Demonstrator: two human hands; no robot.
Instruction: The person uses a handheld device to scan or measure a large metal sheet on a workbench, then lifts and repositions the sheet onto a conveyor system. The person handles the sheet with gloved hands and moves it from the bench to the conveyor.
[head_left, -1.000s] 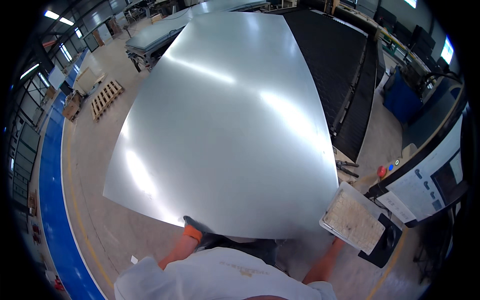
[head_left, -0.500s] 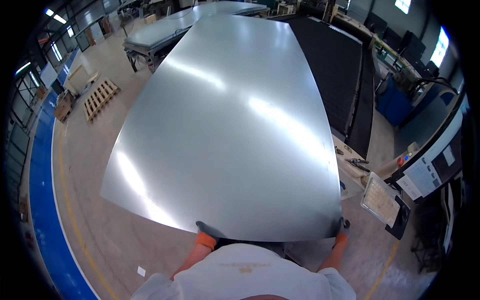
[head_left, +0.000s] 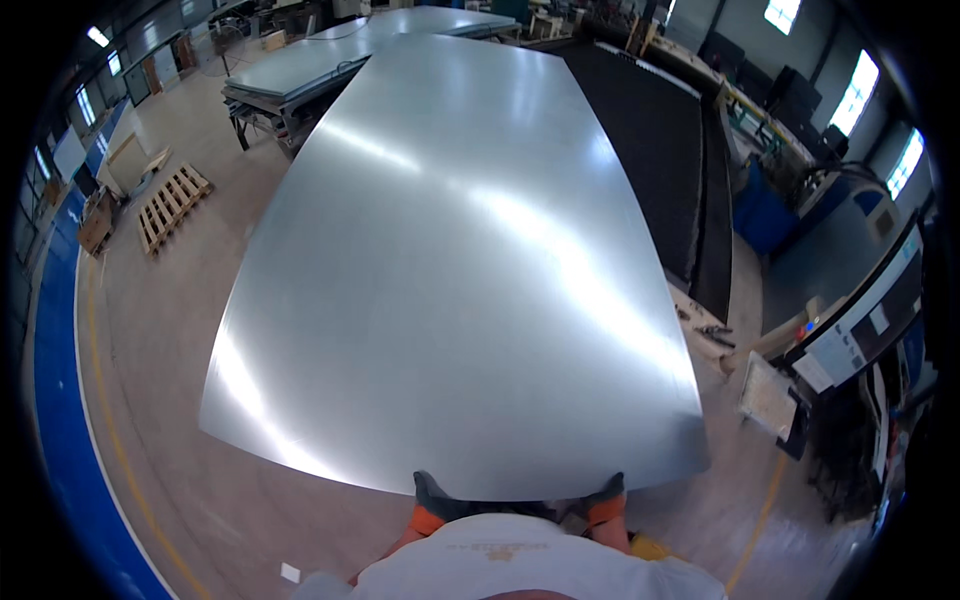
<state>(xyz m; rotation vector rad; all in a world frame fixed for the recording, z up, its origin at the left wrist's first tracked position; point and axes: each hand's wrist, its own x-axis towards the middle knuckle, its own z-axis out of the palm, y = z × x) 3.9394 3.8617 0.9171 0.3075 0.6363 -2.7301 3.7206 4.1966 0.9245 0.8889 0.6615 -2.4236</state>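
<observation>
A large, shiny silver metal sheet (head_left: 440, 300) stretches away from me and fills the middle of the view. On its near edge, left of centre, my left hand (head_left: 434, 497) is closed, thumb on top and fingers hidden beneath. My right hand (head_left: 606, 490) grips the same edge right of centre, also thumb up. Both hands wear dark gloves with orange cuffs. The sheet's near right corner lies well outside my right hand.
Right of the sheet runs a dark machine bed (head_left: 650, 150). Pliers (head_left: 714, 334) lie on a ledge near a keyboard (head_left: 768, 396) and a control cabinet (head_left: 850, 335). Another table with sheets (head_left: 300, 68) stands far left, and a wooden pallet (head_left: 173, 207) lies on the floor.
My right hand has moved left from the sheet's near right corner along the near edge. The near edge now sits slightly lower in view, and my left hand is a little further right.
</observation>
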